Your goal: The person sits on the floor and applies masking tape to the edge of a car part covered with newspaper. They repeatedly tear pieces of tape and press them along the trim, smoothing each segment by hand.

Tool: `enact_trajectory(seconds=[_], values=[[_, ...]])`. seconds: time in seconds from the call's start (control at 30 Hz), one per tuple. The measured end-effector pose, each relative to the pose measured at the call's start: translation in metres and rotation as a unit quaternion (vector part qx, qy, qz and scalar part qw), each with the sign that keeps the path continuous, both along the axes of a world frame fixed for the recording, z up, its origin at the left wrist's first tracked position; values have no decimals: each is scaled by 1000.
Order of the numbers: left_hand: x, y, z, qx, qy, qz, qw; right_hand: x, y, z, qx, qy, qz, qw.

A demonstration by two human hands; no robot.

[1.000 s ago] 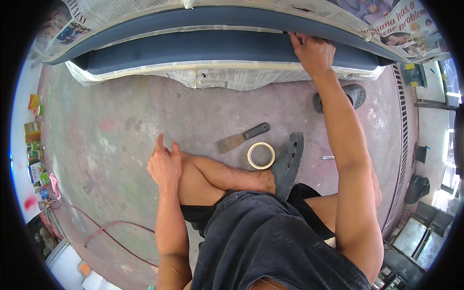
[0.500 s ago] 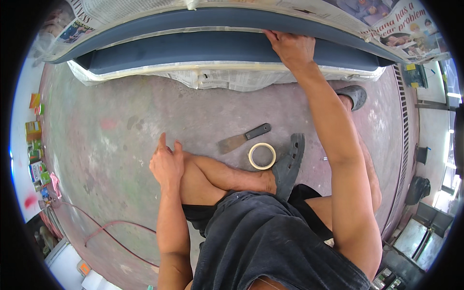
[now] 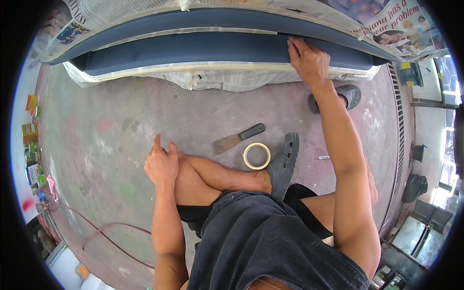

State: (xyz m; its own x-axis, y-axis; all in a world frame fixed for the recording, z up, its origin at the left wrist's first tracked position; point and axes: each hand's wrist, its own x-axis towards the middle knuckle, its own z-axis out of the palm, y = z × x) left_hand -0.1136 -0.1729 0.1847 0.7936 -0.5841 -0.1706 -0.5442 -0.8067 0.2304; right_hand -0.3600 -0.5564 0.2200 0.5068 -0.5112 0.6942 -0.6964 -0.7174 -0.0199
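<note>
My right hand (image 3: 312, 61) reaches forward to a long dark blue-grey panel (image 3: 193, 49), its fingers bent and close together at the slot under the upper blue-grey strip (image 3: 193, 19). Whatever the fingertips hold or press is hidden. A pale strip (image 3: 203, 31) lines the slot and stops a little left of this hand; the slot looks dark beyond. Against my bent left knee rests my left hand (image 3: 161, 165), holding nothing, index finger and thumb apart. A putty knife (image 3: 239, 137) with a black handle and a roll of masking tape (image 3: 256, 156) lie on the floor before me.
Newspaper masking (image 3: 212, 79) covers the areas around the panels. A small metallic item (image 3: 323, 157) lies beside my right leg. A red hose (image 3: 118, 224) curls at the left, near several cans and boxes (image 3: 33, 154). A floor grating (image 3: 398, 111) runs along the right.
My right hand has slid right along the slot, uncovering more of the pale strip and its end. The left hand stays at the knee. The view has shifted slightly.
</note>
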Motion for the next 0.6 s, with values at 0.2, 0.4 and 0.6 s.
enact_trajectory(seconds=[0.2,0.4,0.6], values=[[-2,-2,7,2,13,11,1000,13,-14,10,-56,64,79,993],[0,0,2,-4,13,6,1000,37,-13,35,-107,183,103,972],[-1,7,3,-5,10,2,1000,47,-23,29,-164,194,114,960]])
